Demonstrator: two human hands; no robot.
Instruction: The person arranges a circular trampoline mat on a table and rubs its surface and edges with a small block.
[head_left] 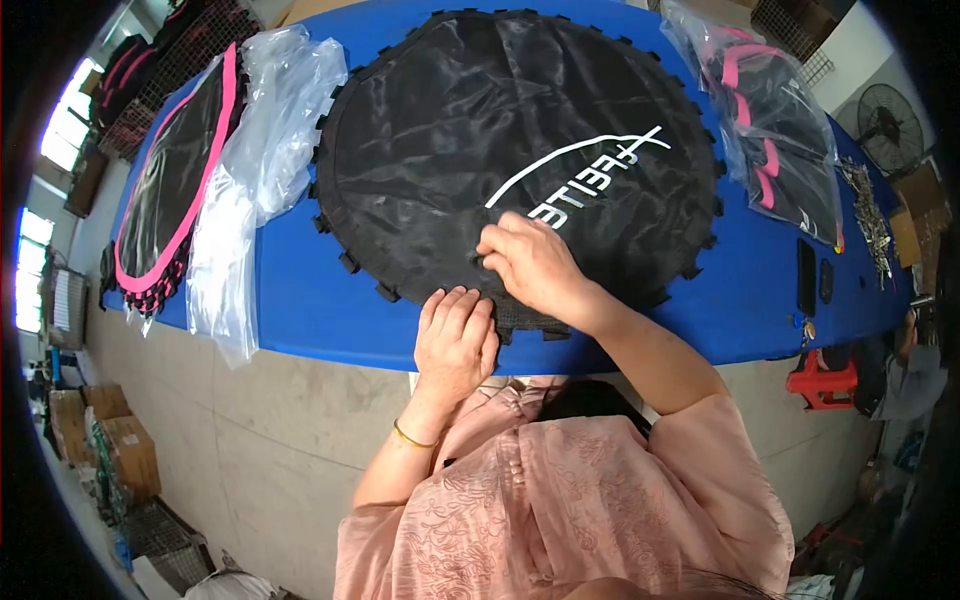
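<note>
A large round black mat (pixel 430 140), like a trampoline mat, is spread on the blue table with black tabs around its rim and white lettering on its right half. My right hand (pixel 535 265) is closed over the near part of the mat, thumb and fingers pinching a bit of its black fabric. Just left of it, my left hand (pixel 457 340) lies on the near edge, fingers stretched out over the rim with the palm towards me. White lettering runs partly under my right hand.
Left on the blue table (pixel 290 275) lie clear plastic bags (pixel 265 140) and pink-edged black mats (pixel 180 180). At right are a bagged pink-and-black mat (pixel 775 130), a phone-like black object (pixel 806 278) and a metal pile (pixel 868 215). A red stool (pixel 825 380) stands beyond.
</note>
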